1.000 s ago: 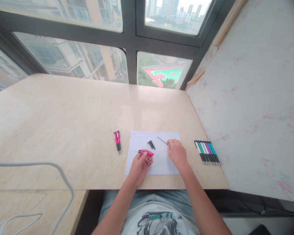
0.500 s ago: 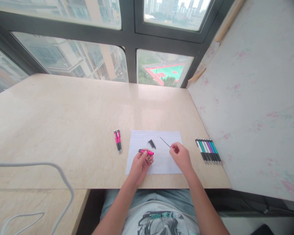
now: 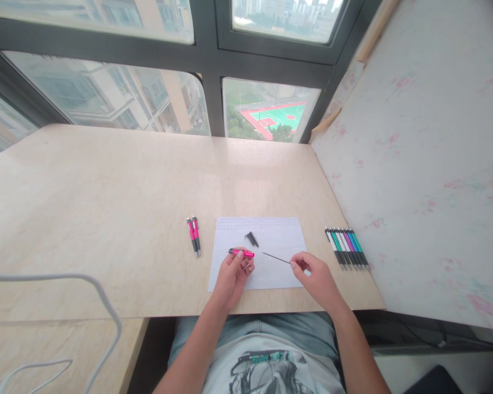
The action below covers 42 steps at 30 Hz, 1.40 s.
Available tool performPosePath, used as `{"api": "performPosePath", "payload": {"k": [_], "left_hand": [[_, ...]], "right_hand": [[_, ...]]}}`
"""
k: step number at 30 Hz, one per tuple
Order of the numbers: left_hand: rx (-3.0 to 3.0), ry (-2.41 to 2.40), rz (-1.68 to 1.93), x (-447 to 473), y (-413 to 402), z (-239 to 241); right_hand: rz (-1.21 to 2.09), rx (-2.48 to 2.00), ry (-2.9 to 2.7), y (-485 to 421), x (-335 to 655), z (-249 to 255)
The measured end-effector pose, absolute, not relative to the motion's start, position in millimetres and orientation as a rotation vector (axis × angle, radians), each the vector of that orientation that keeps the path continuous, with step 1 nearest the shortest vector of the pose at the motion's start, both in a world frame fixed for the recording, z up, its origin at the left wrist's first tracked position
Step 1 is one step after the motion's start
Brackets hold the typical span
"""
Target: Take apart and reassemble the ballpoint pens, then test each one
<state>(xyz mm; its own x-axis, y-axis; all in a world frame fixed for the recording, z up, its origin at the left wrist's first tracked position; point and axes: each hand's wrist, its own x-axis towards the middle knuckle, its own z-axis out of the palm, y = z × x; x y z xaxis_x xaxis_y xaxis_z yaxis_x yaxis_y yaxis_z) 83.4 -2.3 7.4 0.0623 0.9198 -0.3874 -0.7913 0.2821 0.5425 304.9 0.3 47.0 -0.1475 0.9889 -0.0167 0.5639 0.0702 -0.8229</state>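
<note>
My left hand (image 3: 231, 276) is closed on a pink pen barrel (image 3: 242, 253), held level over a white sheet of paper (image 3: 280, 241). My right hand (image 3: 315, 275) pinches the end of a thin dark refill (image 3: 276, 257), which points left toward the barrel's open end. A small gap separates the refill tip from the barrel. Two small black pen parts (image 3: 252, 238) lie on the paper just beyond my hands. A small piece also shows under my left fingers, too small to name.
Two assembled pink pens (image 3: 193, 236) lie left of the paper. A row of several pens in mixed colours (image 3: 347, 246) lies at the right, near the speckled side panel (image 3: 427, 164). A white cable (image 3: 86, 284) loops at the lower left. Windows stand behind the beige table (image 3: 107, 191).
My right hand picked the refill up off the paper and brought it down and left toward the pink barrel. My left hand stayed almost still.
</note>
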Motion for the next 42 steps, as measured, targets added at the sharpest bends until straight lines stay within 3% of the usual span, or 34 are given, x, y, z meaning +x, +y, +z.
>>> {"api": "performPosePath", "payload": {"k": [25,42], "left_hand": [[0.391,0.845,1.306,88,-6,5],[0.246,0.738,1.301,81,-5,8]], "right_hand": [[0.830,-1.417,-1.811,2,264,57],[1.164,-1.323,-1.292,0,227,50]]}}
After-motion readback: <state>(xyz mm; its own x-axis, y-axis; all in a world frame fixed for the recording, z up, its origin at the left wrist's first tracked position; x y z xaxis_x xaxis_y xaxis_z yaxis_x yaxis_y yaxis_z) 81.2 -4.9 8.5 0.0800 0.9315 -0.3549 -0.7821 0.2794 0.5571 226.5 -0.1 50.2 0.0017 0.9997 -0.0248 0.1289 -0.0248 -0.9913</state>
